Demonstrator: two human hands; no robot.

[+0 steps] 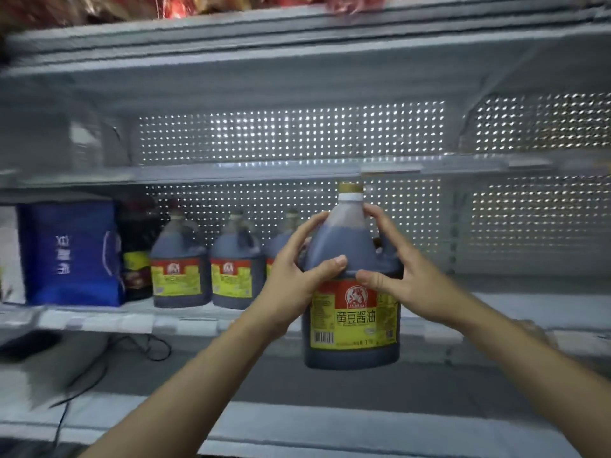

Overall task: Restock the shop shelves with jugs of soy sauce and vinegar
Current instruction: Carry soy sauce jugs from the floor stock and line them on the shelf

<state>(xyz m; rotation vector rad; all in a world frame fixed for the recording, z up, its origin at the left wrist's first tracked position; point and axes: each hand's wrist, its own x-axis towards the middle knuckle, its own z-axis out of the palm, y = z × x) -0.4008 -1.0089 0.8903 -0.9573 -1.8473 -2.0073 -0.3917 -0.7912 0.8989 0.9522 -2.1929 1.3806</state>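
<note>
I hold a dark soy sauce jug [352, 328] with a gold cap and a red-and-yellow label in the air, in front of the middle shelf [529, 305]. My left hand [297, 272] grips its left shoulder and my right hand [406, 276] grips its right side by the handle. Its base hangs below the shelf's front edge. On that shelf to the left stand matching jugs [180, 269], [236, 269], and a third one [281, 242] is mostly hidden behind my left hand.
A blue bag [71, 252] and a darker bottle [137, 249] stand at the shelf's left end. The upper shelf [297, 170] holds a clear jug [82, 140] at left. Black cables [99, 368] lie on the lower shelf. Red packets [198, 4] sit on top. The back panel is perforated.
</note>
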